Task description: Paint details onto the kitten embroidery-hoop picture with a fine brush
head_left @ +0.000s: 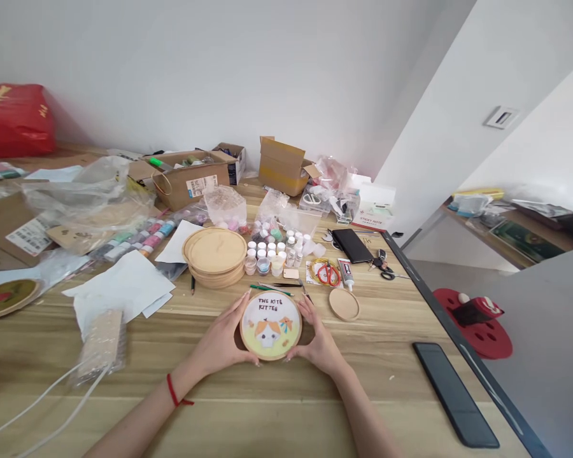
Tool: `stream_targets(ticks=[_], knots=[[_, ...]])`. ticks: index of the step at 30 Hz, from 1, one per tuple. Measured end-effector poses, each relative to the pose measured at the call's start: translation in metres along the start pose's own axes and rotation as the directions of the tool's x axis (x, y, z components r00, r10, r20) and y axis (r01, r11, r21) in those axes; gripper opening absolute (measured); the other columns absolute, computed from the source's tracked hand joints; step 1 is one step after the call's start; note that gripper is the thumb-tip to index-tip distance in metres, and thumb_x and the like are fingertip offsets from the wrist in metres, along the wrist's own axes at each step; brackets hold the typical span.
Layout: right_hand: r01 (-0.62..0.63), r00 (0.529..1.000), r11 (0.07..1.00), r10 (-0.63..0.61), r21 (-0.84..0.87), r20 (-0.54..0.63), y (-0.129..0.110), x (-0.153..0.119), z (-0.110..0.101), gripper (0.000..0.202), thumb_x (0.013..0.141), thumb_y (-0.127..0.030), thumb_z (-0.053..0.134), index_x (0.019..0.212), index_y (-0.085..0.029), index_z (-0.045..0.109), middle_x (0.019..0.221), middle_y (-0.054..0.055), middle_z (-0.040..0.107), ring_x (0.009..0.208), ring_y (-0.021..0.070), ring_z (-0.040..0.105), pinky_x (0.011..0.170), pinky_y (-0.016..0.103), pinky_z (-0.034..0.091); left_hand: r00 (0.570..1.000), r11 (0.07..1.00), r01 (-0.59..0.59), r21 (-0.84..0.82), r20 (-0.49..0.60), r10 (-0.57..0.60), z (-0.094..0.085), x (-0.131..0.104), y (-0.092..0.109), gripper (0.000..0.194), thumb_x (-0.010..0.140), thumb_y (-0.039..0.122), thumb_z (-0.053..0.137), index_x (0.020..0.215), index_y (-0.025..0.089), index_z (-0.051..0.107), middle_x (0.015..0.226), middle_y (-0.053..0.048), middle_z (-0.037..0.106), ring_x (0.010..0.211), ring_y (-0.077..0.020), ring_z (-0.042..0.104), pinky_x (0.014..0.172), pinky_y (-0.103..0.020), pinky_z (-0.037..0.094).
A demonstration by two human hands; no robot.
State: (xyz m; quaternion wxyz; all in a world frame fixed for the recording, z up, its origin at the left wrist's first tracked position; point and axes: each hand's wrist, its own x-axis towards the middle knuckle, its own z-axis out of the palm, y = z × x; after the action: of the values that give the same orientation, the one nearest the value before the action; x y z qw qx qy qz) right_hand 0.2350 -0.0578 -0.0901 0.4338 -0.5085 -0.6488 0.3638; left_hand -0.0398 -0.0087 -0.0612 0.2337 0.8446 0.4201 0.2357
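Note:
A round wooden-rimmed plaque (271, 326) with a painted orange and white cat face and the lettering "THE KITE KITTEN" is tilted toward me above the wooden table. My left hand (226, 334) grips its left rim, thumb at the bottom and fingers along the upper side. On the opposite rim, my right hand (318, 340) holds it the same way. Just beyond the plaque lie a green pencil (267, 288) and a thin dark tool (286, 284). A small empty round wooden tray (344, 304) rests to the right of my right hand.
Behind stand stacked round wooden trays (214, 251) and several small white-capped jars (262, 248). Red-handled pliers (328, 273), a glue tube (346, 273) and a black phone (453, 391) are on the right. White paper (119, 286), a bubble-wrapped block (102, 340) and cardboard boxes (286, 165) also occupy the table.

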Motion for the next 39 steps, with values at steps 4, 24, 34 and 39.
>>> stream_targets(ticks=[4,24,34,39], knots=[[-0.028,0.999,0.997,0.030,-0.072,0.035,0.003,0.003,-0.001,0.136,0.053,-0.031,0.092,0.155,-0.031,0.004,0.154,0.014,0.040,0.144,0.0306,0.036,0.119,0.052,0.026,1.000,1.000,-0.001,0.005,0.012,0.001,0.003,0.006,-0.002,0.146,0.045,0.057,0.090,0.157,0.028,0.001,0.159,-0.017,0.027,0.144,-0.0381,0.030,0.115,-0.055,0.034],[0.005,0.908,0.993,-0.054,-0.118,-0.416,-0.027,0.097,-0.095,0.056,0.096,-0.058,0.034,0.084,-0.021,0.075,0.071,0.008,0.074,0.097,0.0267,0.071,0.097,0.043,0.049,0.859,0.999,-0.007,-0.032,-0.512,-0.010,-0.089,0.097,0.019,0.036,0.097,0.039,0.038,0.098,0.020,0.068,0.078,-0.003,0.072,0.073,-0.0183,0.067,0.087,-0.035,0.052],[-0.071,0.861,0.967,-0.064,-0.244,-0.505,0.023,0.160,-0.112,0.046,0.086,-0.053,0.056,0.110,-0.018,0.072,0.118,0.016,0.071,0.116,0.0315,0.062,0.103,0.052,0.043,0.746,0.956,0.286,0.067,-0.641,-0.178,-0.129,0.130,-0.027,0.049,0.091,0.045,0.047,0.049,0.022,0.055,0.049,-0.004,0.062,0.064,-0.0213,0.064,0.076,-0.033,0.048],[-0.035,0.919,0.949,-0.092,-0.313,-0.383,0.050,0.188,-0.105,0.049,0.078,-0.036,0.066,0.124,-0.021,0.065,0.138,0.011,0.059,0.136,0.0293,0.046,0.115,0.053,0.031,0.761,0.953,0.301,0.041,-0.612,-0.214,-0.133,0.135,-0.041,0.040,0.093,0.033,0.041,0.124,0.020,0.062,0.079,-0.003,0.075,0.091,-0.0246,0.069,0.085,-0.035,0.049]])
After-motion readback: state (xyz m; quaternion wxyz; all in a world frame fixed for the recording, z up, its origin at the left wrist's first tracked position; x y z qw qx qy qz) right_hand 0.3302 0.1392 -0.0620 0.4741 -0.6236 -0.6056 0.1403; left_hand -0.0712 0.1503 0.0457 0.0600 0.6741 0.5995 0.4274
